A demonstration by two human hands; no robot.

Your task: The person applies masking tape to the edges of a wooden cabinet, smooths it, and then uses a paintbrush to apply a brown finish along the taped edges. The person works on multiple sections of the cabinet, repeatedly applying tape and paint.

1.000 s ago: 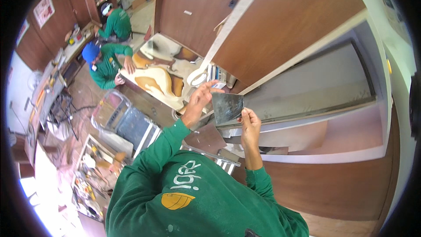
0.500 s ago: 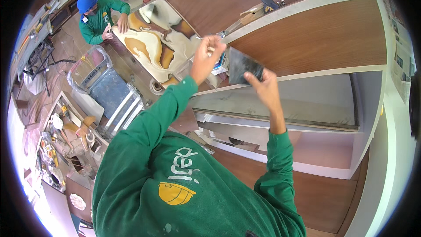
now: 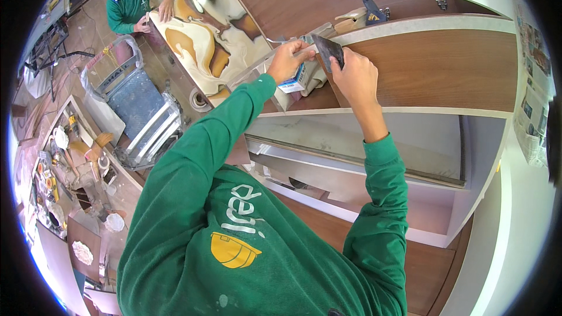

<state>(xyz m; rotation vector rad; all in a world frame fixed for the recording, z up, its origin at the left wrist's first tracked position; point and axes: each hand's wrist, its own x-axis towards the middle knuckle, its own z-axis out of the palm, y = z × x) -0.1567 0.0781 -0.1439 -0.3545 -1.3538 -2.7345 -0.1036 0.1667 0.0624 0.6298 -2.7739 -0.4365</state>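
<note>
My right hand (image 3: 358, 77) grips a thin, dark grey, flat plate (image 3: 329, 52), thumb along its face; the plate is tilted, seen partly edge-on. Beside it, my left hand (image 3: 288, 61) has its thumb and fingers pinched together, tips close to the plate's left edge. Something small and whitish shows at those fingertips, too small to name. Below the left hand, a white and blue cardboard box (image 3: 294, 82) sits in an open compartment of the wooden cabinet (image 3: 433, 70), next to a rolled beige cloth or sheet (image 3: 316, 81).
A black-and-blue tool (image 3: 374, 11) lies on the cabinet's upper ledge. At the upper left, a co-worker (image 3: 137, 0) in green touches a large swirl-patterned panel (image 3: 216, 41). A blue-seated metal chair (image 3: 132, 99) stands left. Farther left, a workbench tray (image 3: 117, 169) holds several tools.
My right hand has turned the plate from face-on to more edge-on. My left hand has come closer to it, fingertips now beside its edge. The whole view has shifted slightly.
</note>
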